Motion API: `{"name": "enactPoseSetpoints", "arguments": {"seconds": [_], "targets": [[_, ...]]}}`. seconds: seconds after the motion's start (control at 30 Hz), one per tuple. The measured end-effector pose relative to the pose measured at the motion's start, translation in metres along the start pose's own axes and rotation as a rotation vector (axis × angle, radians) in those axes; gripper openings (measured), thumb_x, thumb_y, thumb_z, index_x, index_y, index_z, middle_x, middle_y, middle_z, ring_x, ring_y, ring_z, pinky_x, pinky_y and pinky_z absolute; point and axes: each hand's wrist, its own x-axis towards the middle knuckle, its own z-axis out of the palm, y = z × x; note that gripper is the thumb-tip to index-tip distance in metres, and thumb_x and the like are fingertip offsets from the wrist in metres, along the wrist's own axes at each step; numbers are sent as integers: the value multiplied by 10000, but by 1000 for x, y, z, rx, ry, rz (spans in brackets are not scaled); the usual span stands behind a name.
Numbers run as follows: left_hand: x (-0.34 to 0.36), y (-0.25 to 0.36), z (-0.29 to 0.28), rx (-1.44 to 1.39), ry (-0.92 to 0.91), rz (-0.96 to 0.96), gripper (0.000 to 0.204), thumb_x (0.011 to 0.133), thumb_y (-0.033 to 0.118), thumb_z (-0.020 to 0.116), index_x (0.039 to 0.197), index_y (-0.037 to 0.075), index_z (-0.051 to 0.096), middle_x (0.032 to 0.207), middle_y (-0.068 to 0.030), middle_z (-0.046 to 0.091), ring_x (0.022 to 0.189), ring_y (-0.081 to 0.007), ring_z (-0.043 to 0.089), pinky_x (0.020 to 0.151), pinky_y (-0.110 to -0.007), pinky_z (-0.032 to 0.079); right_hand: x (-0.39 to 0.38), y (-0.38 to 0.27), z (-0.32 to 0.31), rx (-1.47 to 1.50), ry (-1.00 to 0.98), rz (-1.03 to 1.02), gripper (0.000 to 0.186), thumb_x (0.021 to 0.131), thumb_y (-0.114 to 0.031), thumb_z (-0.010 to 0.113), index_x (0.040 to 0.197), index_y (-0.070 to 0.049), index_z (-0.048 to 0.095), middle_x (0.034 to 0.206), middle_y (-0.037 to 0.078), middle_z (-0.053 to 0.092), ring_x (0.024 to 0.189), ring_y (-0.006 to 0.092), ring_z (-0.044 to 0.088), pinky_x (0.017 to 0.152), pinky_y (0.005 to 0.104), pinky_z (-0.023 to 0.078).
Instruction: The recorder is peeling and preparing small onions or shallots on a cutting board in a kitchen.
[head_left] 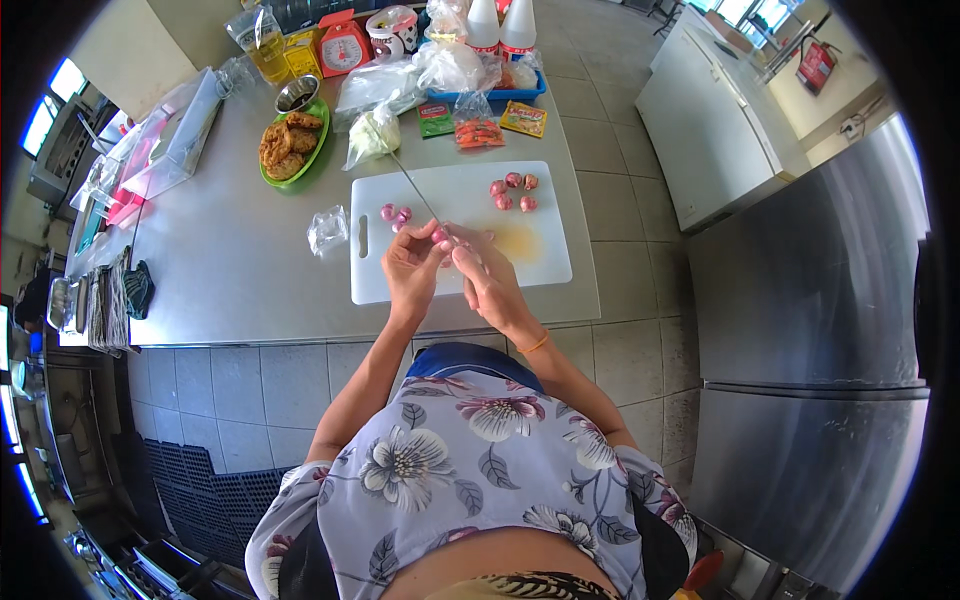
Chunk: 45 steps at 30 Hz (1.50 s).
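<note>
Over the white cutting board [376, 284], my left hand [407, 268] pinches a small shallot [439, 236] between its fingertips. My right hand [489, 283] is closed around a knife, whose thin blade [414, 187] points away to the far left; the fingers hide the handle. Both hands meet at the shallot, with the right thumb close to it. A few purple, peeled-looking shallots [402, 215] lie on the board just beyond my left hand. Several reddish shallots [514, 181] sit at the board's far right. A yellowish wet patch [520, 242] shows beside my right hand.
Beyond the board are a cabbage-like bundle in plastic [373, 136], seasoning packets [523, 119], a bag of red chillies [478, 133] and a blue tray [541, 86]. A green plate of fried pieces [322, 146] and a crumpled plastic bag [327, 231] lie left. A steel refrigerator [800, 330] stands right.
</note>
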Motion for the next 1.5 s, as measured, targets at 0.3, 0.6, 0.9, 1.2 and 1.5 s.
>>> {"name": "enactPoseSetpoints", "arguments": {"seconds": [0.3,0.6,0.9,1.2,1.5], "targets": [[-2,8,10,175,50,126,180,763,-92,616,926,-29,573,912,-54,617,844,-100,593,704,-222,508,1,9,5,51,68,-17,347,914,-300,476,1192,-99,530,883,66,611,486,103,499,455,246,398],[-5,5,10,288,62,199,202,761,-105,596,952,-40,577,936,-74,626,872,-135,614,714,-236,512,6,14,10,-321,236,-147,333,903,-361,441,1122,-129,532,897,174,630,808,354,609,681,395,466],[-6,3,5,159,-26,20,254,790,-100,570,1032,-34,529,999,-100,599,922,-139,581,825,-265,471,14,12,-11,347,77,158,302,919,-328,445,862,-45,535,604,-1,437,310,90,360,275,216,273],[8,-9,-23,-565,18,-174,317,865,49,539,1178,48,488,1101,-51,552,987,-121,511,821,-288,391,18,20,-12,284,154,145,331,914,-351,453,875,-31,525,559,-1,391,314,78,362,267,224,265],[11,1,-16,-650,-58,-260,387,876,9,495,1258,15,439,1124,-73,538,961,-128,517,874,-299,404,28,32,-18,16,111,237,384,896,-369,480,939,3,563,598,26,509,361,85,424,307,234,317]]}}
